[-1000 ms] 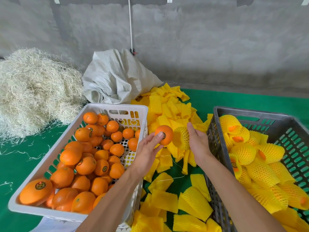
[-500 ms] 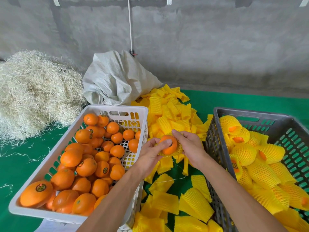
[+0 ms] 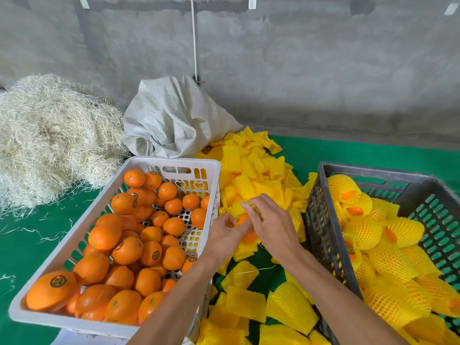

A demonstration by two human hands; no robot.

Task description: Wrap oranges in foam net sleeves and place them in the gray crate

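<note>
Between the two crates, my left hand grips an orange that is mostly hidden by both hands. My right hand pinches a yellow foam net sleeve stretched over the far side of that orange. The white crate on the left holds several bare oranges. On the right, the gray crate is filled with several oranges wrapped in yellow sleeves.
A heap of loose yellow sleeves lies between and behind the crates, with more near me. A white woven sack and a straw pile sit at the back left. Green matting covers the surface before a concrete wall.
The hands dropped lower and came together around the orange. The right hand picked up a sleeve and drew it over the orange, which now shows only in part.
</note>
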